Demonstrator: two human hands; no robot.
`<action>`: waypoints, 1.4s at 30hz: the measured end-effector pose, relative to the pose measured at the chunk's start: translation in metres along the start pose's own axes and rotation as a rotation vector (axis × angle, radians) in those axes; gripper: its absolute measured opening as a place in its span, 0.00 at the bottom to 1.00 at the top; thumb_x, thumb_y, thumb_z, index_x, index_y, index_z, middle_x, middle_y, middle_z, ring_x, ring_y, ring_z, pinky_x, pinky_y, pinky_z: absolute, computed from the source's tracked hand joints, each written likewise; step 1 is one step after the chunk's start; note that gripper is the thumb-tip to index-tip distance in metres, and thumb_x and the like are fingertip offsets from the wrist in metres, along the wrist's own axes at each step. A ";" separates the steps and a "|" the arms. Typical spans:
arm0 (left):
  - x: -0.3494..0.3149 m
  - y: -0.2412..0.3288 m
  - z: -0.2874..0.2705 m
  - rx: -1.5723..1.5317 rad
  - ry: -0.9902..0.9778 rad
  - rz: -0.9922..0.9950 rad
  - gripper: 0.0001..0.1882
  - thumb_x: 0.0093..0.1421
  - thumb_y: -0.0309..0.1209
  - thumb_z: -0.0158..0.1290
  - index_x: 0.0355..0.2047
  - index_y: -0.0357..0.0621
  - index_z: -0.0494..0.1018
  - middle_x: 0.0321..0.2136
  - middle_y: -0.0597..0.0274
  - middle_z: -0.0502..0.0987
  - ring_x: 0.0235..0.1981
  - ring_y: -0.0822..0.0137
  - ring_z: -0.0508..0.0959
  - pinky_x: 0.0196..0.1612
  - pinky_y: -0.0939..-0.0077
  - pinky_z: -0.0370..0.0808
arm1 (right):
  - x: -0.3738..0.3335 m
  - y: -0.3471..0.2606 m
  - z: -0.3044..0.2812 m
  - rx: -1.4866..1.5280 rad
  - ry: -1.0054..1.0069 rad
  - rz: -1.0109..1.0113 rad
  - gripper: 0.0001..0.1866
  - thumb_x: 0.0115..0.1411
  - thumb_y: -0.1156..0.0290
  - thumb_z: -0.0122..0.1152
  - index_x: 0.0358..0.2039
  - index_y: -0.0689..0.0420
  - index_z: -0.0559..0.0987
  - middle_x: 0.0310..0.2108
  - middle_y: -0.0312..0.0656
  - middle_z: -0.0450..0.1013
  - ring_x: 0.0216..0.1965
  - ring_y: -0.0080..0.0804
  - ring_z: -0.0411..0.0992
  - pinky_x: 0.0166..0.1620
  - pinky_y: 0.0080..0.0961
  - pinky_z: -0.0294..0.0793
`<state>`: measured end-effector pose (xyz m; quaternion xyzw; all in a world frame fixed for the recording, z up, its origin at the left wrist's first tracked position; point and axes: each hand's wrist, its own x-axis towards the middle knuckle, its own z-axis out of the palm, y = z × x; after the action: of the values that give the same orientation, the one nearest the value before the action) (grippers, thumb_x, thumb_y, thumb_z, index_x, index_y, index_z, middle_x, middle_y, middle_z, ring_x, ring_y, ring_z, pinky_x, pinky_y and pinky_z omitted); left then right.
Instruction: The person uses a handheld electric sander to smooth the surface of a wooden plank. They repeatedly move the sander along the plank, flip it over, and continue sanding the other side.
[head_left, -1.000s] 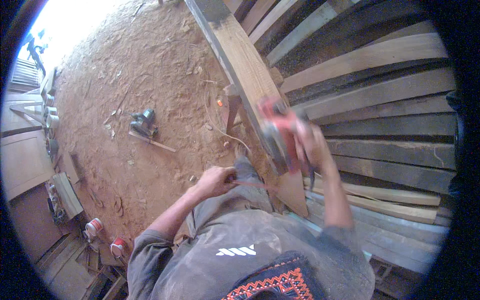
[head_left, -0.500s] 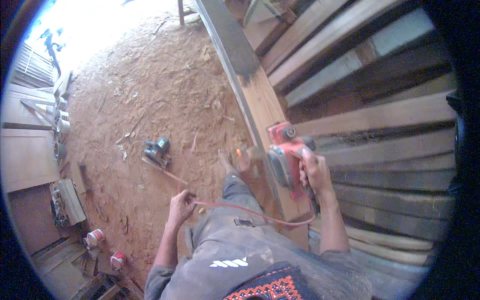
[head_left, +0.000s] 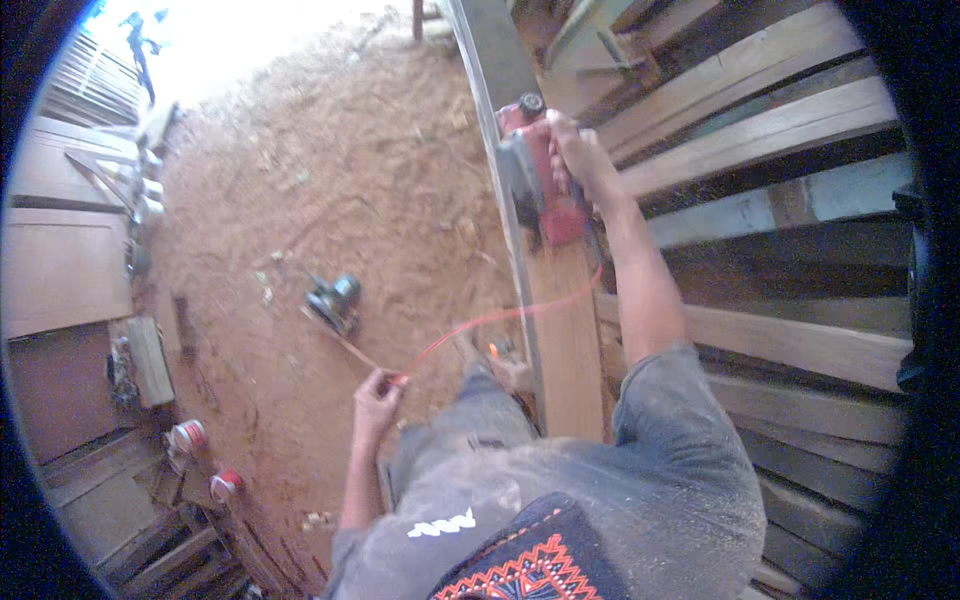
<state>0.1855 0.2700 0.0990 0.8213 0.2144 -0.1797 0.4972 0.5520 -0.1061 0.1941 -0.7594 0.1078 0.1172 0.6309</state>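
Observation:
My right hand (head_left: pixel 583 158) is closed around the handle of a red electric hand planer (head_left: pixel 566 222), its arm stretched forward. The planer rests on a long wooden plank (head_left: pixel 565 350). Behind the planer the plank's face is pale bare wood; ahead of it the surface is dark grey. A red power cord (head_left: pixel 480 320) loops from the planer's rear across the plank to my left hand (head_left: pixel 374 400). The fingers of my left hand are pinched on the cord, holding it off to the left of the plank.
A dark teal power tool (head_left: pixel 335 302) lies on the reddish dirt floor. Stacked boards (head_left: pixel 800 335) fill the right side. On the left stand wooden panels (head_left: pixel 70 270) and red-and-white buckets (head_left: pixel 187 436). My bare foot (head_left: pixel 472 352) is beside the plank.
My right hand has pushed the planer forward along the plank, away from me. The cord has been drawn out after it, while my left hand keeps its pinch on it.

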 end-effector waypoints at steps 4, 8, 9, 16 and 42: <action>0.014 -0.031 -0.008 0.045 -0.135 -0.121 0.16 0.54 0.30 0.67 0.43 0.41 0.81 0.30 0.58 0.83 0.33 0.67 0.82 0.41 0.70 0.78 | -0.199 0.060 -0.017 -1.144 -0.074 -0.555 0.19 0.63 0.72 0.56 0.55 0.57 0.71 0.43 0.49 0.75 0.35 0.45 0.75 0.41 0.41 0.76; 0.018 -0.034 0.012 0.121 -0.409 -0.121 0.21 0.50 0.32 0.69 0.45 0.42 0.81 0.28 0.55 0.82 0.33 0.63 0.82 0.42 0.68 0.79 | -0.376 0.076 -0.003 -0.226 0.085 0.344 0.17 0.69 0.59 0.55 0.26 0.56 0.79 0.17 0.37 0.73 0.17 0.28 0.71 0.23 0.31 0.71; 0.015 -0.029 0.019 0.133 -0.413 -0.111 0.21 0.50 0.32 0.69 0.45 0.41 0.81 0.28 0.55 0.82 0.33 0.63 0.82 0.42 0.68 0.79 | -0.392 0.079 -0.001 -0.082 0.124 0.433 0.21 0.69 0.57 0.55 0.22 0.55 0.79 0.13 0.34 0.70 0.14 0.24 0.68 0.21 0.28 0.68; 0.007 -0.006 0.012 -0.056 -0.131 -0.191 0.15 0.58 0.34 0.67 0.43 0.40 0.81 0.26 0.64 0.81 0.30 0.74 0.78 0.36 0.75 0.76 | -0.132 0.037 0.003 -0.681 -0.082 -0.427 0.13 0.66 0.68 0.54 0.49 0.55 0.78 0.29 0.45 0.78 0.25 0.41 0.76 0.27 0.38 0.74; -0.103 -0.094 0.004 0.081 -0.551 0.225 0.24 0.52 0.31 0.70 0.50 0.45 0.79 0.33 0.56 0.82 0.37 0.64 0.82 0.46 0.67 0.77 | -0.587 0.132 0.020 -0.083 0.277 0.381 0.29 0.69 0.43 0.50 0.19 0.52 0.72 0.13 0.31 0.67 0.13 0.20 0.63 0.17 0.25 0.60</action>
<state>0.0483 0.2877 0.0805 0.7795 -0.0282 -0.3479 0.5201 -0.0476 -0.1006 0.2515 -0.7593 0.3299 0.1333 0.5449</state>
